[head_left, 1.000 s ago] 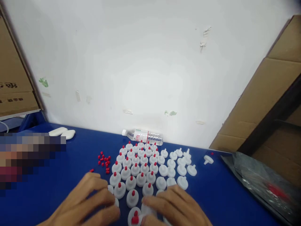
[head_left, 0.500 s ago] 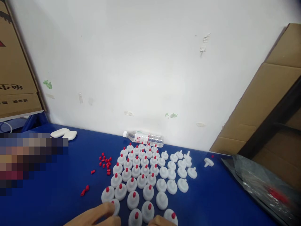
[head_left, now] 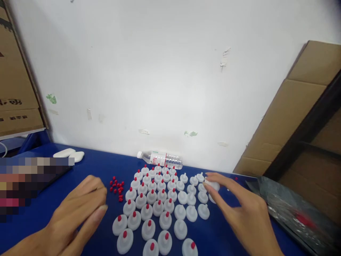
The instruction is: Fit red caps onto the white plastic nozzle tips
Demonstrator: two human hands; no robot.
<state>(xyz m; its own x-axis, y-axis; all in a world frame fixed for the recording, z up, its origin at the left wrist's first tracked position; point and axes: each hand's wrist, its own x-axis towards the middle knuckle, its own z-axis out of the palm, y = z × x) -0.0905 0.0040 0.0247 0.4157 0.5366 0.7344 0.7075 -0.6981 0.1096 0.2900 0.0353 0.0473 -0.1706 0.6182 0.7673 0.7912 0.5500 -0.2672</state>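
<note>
Several white nozzle caps stand in rows on the blue table (head_left: pixel 90 165). Those on the left carry red tips (head_left: pixel 149 209); those on the right are bare white (head_left: pixel 186 212). A small heap of loose red tips (head_left: pixel 117 185) lies left of the rows. My left hand (head_left: pixel 77 213) rests palm down just left of the heap and the capped rows, fingers stretched out, with nothing seen in it. My right hand (head_left: pixel 239 209) reaches to the right edge of the rows, its fingertips pinched round a bare white cap (head_left: pixel 213 185).
A clear water bottle (head_left: pixel 160 159) lies on its side against the white wall behind the caps. A grey plastic bag (head_left: pixel 293 209) lies at the right, with cardboard boxes (head_left: pixel 287 117) behind it. Another box (head_left: pixel 13 89) and two white oblong objects (head_left: pixel 68 154) are at the left.
Both hands came up from the bottom edge and spread apart: the left toward the red tips, the right to the far right caps. The lone cap on the right no longer shows there.
</note>
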